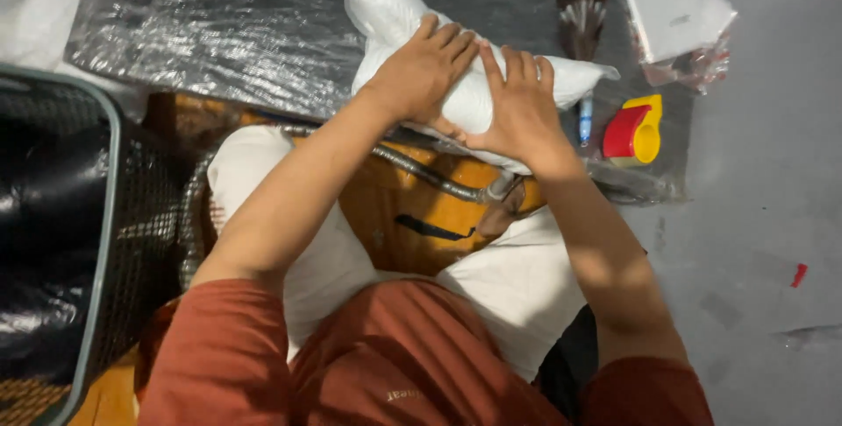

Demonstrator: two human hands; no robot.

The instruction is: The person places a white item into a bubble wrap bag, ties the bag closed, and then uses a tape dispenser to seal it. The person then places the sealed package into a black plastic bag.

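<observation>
A soft white bundle in a plastic bag (386,14) lies across a sheet of clear plastic wrap in front of me. My left hand (425,71) presses flat on top of the bundle's middle, fingers spread. My right hand (517,106) presses on the bundle's right end, fingers pointing up and touching the left hand's fingertips. Both palms lie on the bundle; neither hand closes around it. I sit cross-legged in white trousers and a rust-red shirt.
A red and yellow tape dispenser (633,130) and a blue pen (585,119) lie right of the bundle. A white packaged item (675,9) sits at top right. A black mesh basket (61,242) stands at left. A metal hose (430,176) crosses an orange board.
</observation>
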